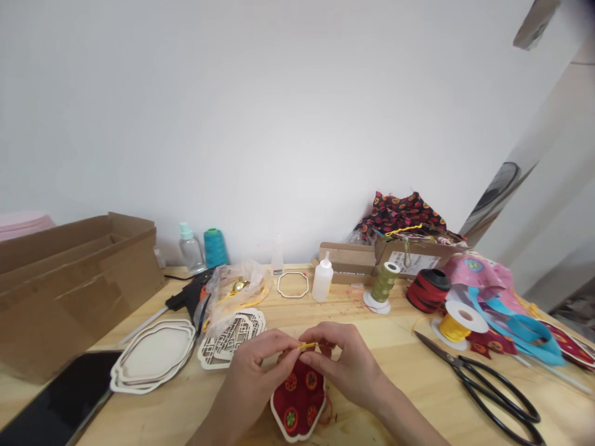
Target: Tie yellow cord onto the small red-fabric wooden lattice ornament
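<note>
In the head view, a dark red patterned fabric piece with a pale scalloped rim (300,402) lies at the front middle of the table. Over its upper end, my left hand (263,365) and my right hand (341,365) meet, fingertips pinched. Between them runs a short yellow cord (307,346), gripped from both sides. Fingers cover the top of the fabric piece, so how the cord joins it is hidden. Loose red threads show beside its right edge.
Black scissors (483,390) lie at right, near a yellow cord spool (458,325). Wooden frames (153,356), a phone (60,396), a glue gun (188,297) and a cardboard box (69,291) are at left. A white squeeze bottle (322,280) stands behind my hands.
</note>
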Tool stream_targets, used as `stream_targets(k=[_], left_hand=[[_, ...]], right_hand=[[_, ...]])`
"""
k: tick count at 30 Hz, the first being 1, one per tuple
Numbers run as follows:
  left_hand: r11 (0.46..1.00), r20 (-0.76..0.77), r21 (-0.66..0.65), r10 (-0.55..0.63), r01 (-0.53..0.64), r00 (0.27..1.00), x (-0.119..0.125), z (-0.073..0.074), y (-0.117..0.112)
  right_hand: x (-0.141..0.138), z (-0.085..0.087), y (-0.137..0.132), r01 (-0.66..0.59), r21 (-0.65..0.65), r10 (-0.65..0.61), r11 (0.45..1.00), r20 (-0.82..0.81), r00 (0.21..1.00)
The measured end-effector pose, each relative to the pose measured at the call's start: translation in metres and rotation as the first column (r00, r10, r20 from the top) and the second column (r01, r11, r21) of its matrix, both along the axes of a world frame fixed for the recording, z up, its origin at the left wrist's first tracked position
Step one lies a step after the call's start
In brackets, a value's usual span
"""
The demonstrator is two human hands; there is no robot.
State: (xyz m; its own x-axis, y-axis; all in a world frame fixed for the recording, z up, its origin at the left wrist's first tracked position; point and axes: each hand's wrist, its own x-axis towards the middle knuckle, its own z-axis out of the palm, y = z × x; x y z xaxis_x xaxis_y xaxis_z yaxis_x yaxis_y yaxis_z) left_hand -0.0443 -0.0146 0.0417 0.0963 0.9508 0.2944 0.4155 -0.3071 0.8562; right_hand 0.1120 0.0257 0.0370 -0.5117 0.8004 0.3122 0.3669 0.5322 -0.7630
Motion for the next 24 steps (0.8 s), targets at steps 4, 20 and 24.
stream_targets(k=[4, 20, 24], left_hand=[[1.000, 0.018, -0.026, 0.003, -0.003, 1.000, 0.0002, 0.0018, -0.0005], [0.996, 0.129, -0.085, 0.009, 0.002, 0.992, 0.0017, 0.0010, -0.0005], [1.000, 0.032, -0.018, 0.014, -0.014, 0.999, 0.0023, 0.0002, -0.0017]], right_hand=[[0.0002, 0.0030, -0.0014, 0.006, 0.036, -0.006, 0.999, -0.005, 1.000], [-0.0020, 0.0019, -0.0048, -0.015, -0.028, 0.015, 1.000, 0.005, 1.000], [-0.0010, 0.0037, -0.0056, -0.006, 0.011, 0.005, 1.000, 0.052, 0.999]])
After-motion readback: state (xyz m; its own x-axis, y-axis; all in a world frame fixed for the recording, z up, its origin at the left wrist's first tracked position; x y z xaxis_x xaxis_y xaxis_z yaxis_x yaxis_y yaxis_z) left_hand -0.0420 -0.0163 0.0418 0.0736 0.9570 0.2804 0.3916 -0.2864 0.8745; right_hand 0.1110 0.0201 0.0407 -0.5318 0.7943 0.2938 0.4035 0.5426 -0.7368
